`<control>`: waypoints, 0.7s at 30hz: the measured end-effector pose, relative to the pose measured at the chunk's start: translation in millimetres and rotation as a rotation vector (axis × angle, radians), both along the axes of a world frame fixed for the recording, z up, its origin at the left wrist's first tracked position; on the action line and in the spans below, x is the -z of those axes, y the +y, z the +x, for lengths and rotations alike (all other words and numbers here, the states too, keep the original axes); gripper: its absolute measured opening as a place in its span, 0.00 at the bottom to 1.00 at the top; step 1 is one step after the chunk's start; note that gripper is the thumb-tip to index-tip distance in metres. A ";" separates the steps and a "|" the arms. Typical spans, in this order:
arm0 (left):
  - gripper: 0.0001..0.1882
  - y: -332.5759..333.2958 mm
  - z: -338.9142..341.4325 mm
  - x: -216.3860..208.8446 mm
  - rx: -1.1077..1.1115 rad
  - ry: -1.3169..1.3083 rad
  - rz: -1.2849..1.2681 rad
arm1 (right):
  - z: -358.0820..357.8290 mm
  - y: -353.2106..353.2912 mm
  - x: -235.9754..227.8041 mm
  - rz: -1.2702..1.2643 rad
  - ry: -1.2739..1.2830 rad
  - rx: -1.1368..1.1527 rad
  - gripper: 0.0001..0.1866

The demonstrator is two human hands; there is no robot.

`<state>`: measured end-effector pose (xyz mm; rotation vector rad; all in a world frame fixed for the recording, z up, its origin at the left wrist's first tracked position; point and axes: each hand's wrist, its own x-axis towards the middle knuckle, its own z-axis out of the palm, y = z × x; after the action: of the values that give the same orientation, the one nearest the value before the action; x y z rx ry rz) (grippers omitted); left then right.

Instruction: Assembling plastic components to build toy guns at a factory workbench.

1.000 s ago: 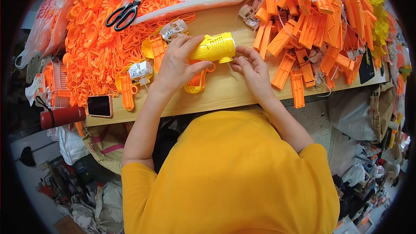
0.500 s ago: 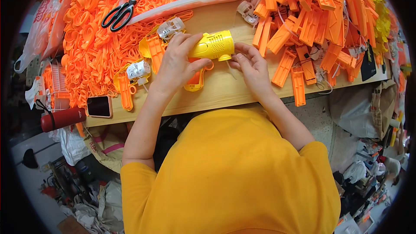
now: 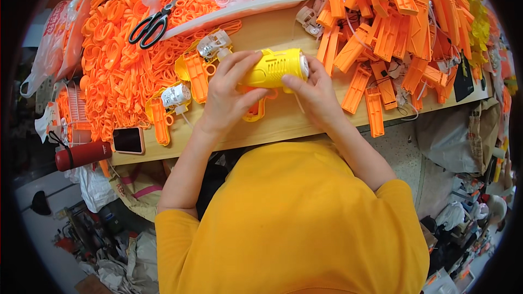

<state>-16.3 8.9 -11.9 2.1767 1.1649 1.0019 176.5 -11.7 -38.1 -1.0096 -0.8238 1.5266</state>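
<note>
A yellow plastic toy housing [image 3: 272,68] with slots along its side lies crosswise between my hands, over the table. My left hand [image 3: 233,92] is closed round its left end. At the right end my right hand [image 3: 318,95] grips it, thumb on the near side and fingers behind. A white round part [image 3: 304,67] shows in that end, beside my right fingers. Below the housing, a yellow-and-orange piece [image 3: 255,111] is partly hidden by my left hand. Left of my left hand lie two orange-and-yellow assemblies with white units, one farther [image 3: 195,73] and one nearer [image 3: 159,122].
Small orange parts [image 3: 117,65] are heaped at left, with black-handled scissors [image 3: 148,31] on them. A white tray [image 3: 239,13] of translucent cups stands behind. Long orange pieces [image 3: 389,32] with wires pile up at right. A phone [image 3: 128,140] and red bottle [image 3: 83,155] sit near the left edge.
The yellow housing has turned, and its round knob no longer shows. A white part is now visible at its right end. My right hand has shifted from beside that end to gripping it.
</note>
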 end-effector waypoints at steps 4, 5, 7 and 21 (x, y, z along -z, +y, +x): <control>0.33 -5.9 -0.7 5.7 0.020 -0.089 0.180 | -8.8 -10.3 -23.8 0.258 -0.219 -0.010 0.36; 0.33 -6.3 -2.0 8.7 0.011 -0.144 0.228 | -10.1 -11.5 -28.6 0.351 -0.340 -0.001 0.37; 0.32 -5.8 -4.0 16.6 0.034 -0.178 0.227 | -13.1 -12.8 -32.7 0.399 -0.382 0.029 0.38; 0.32 -5.6 -1.1 25.8 0.072 -0.335 0.308 | -4.2 -12.2 -35.1 0.689 -0.576 0.067 0.36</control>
<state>-17.4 3.3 -37.7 2.1419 0.8149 1.5270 172.3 -23.9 -3.0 -0.9298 -1.5648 0.7735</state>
